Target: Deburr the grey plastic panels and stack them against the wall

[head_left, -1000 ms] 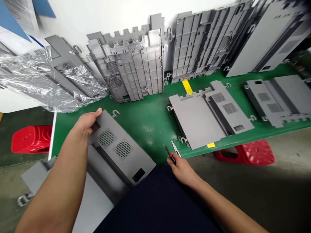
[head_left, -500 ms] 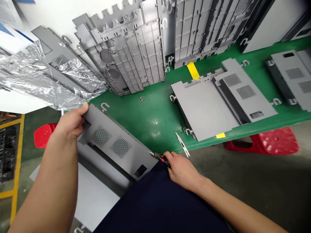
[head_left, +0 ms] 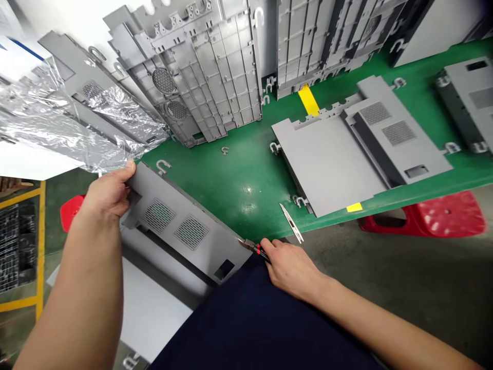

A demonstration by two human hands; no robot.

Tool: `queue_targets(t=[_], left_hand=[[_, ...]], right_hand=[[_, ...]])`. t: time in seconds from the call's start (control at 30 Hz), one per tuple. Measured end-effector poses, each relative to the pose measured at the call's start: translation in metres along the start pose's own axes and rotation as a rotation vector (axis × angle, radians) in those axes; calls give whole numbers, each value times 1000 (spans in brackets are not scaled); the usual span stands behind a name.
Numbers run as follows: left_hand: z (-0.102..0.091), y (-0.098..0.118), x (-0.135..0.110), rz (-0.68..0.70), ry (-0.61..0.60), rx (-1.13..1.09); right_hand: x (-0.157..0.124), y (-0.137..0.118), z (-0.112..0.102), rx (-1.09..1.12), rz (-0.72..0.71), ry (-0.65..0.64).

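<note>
At the left of the frame the left hand [head_left: 110, 194] is gripping the top corner of a gray panel [head_left: 175, 213], which is filling the lower left, partly hidden behind the forearm [head_left: 98, 272] and dark clothing [head_left: 231, 324]. Below centre the right hand [head_left: 288, 263] is holding pliers [head_left: 249, 245] in curled fingers, hiding most of the handles; whether the tips are touching the panel is unclear.

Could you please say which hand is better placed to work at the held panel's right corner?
Probably the right hand, holding the pliers, tips by that corner; the left hand holds the panel farther left.
</note>
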State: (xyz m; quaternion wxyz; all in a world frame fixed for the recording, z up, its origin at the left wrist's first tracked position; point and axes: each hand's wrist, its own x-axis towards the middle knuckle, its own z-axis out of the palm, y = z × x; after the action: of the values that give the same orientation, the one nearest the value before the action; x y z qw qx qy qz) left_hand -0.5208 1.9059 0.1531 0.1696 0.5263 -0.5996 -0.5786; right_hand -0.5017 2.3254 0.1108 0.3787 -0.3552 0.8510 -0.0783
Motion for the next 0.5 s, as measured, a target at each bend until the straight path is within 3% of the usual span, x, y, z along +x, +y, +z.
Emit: queue_targets(t=[0.23, 0.4, 0.5], left_hand=[[2, -1, 2, -9, -6, 34], [3, 0, 3, -6, -11, 43], [4, 3, -3, 2, -52, 29]], right_hand=[[1, 0, 2, 37, -1, 14], [0, 7, 11, 357, 48, 68], [6, 9, 4, 511, 38, 103]])
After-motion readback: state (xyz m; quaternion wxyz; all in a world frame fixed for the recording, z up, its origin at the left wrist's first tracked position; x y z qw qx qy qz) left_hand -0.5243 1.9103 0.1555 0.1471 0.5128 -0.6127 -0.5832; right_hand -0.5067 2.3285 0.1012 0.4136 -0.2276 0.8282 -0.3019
